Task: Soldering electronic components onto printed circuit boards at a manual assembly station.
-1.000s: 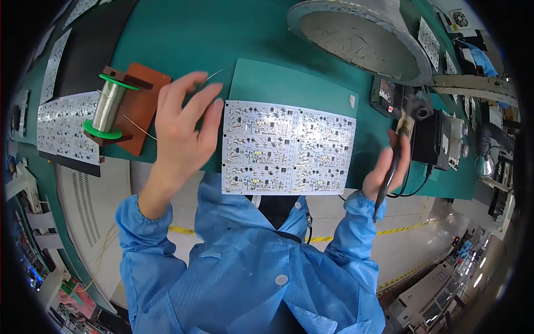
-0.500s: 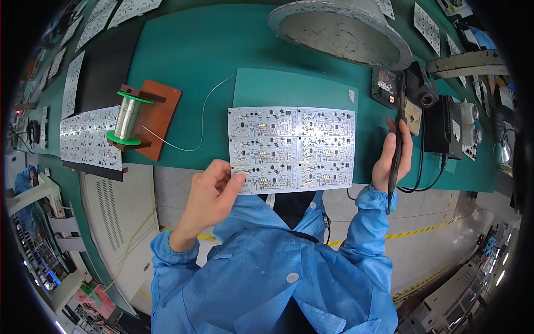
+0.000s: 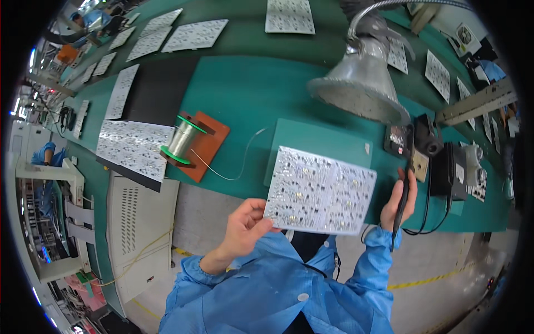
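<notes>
A white circuit board panel (image 3: 322, 192), dotted with small parts, is tilted over the front edge of the green bench. My left hand (image 3: 247, 228) pinches its lower left corner between thumb and fingers. To the right of the panel my right hand (image 3: 399, 201) is closed round a black soldering iron (image 3: 398, 214), whose cord end points down past my sleeve. Under the far part of the panel lies a lighter green mat (image 3: 317, 139). Left of the mat, a spool of solder wire (image 3: 183, 139) sits on a brown stand (image 3: 210, 153), its loose wire curving toward the mat.
A metal fume hood (image 3: 361, 83) hangs over the far right. Beside my right hand are a soldering iron holder (image 3: 428, 136) and a black box (image 3: 449, 170). More circuit boards (image 3: 133, 145) lie on a black sheet at left. Several boards line the dark far strip (image 3: 245, 50).
The view has shifted, so the bench sits lower and farther right. The panel has turned slightly clockwise and lifted at an angle in my left hand. My right hand still holds the iron.
</notes>
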A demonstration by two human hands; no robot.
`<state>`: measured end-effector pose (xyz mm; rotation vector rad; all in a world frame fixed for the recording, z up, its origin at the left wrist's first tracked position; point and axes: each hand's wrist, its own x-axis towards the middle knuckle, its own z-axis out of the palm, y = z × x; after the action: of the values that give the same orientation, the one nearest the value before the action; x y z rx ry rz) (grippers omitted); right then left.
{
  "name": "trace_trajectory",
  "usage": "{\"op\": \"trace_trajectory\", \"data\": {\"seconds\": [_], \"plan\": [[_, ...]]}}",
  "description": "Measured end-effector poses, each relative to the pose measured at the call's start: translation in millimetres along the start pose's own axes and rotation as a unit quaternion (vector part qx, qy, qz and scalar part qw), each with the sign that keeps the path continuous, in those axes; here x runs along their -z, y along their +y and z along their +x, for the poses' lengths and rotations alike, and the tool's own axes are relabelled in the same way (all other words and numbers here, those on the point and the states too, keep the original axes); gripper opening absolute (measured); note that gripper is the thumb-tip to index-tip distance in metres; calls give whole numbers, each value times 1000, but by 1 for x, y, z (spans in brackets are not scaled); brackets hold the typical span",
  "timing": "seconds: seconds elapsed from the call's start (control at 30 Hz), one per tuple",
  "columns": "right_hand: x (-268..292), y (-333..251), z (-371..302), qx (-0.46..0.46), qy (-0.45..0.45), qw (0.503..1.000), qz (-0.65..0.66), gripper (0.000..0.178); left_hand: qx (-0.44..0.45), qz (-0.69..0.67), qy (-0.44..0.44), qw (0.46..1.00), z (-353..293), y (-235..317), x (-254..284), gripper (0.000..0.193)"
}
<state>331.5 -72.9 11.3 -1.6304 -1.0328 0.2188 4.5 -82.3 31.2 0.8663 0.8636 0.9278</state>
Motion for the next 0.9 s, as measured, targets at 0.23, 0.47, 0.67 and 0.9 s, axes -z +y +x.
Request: {"op": "trace_trajectory", "data": {"seconds": [0.23,0.47,0.67,0.9], "plan": [[0,3,1,1,16,999,39,40,-21,-124,15,992,-32,58,38,41],[-1,4,3,3,9,999,50,41,-223,2,147,964,-4,162,70,39],[0,3,2,5,16,998,55,40,-121,135,184,966,109,209,118,33],[4,0,3,5,11,1000,29,39,29,167,155,973,249,208,110,26]]}}
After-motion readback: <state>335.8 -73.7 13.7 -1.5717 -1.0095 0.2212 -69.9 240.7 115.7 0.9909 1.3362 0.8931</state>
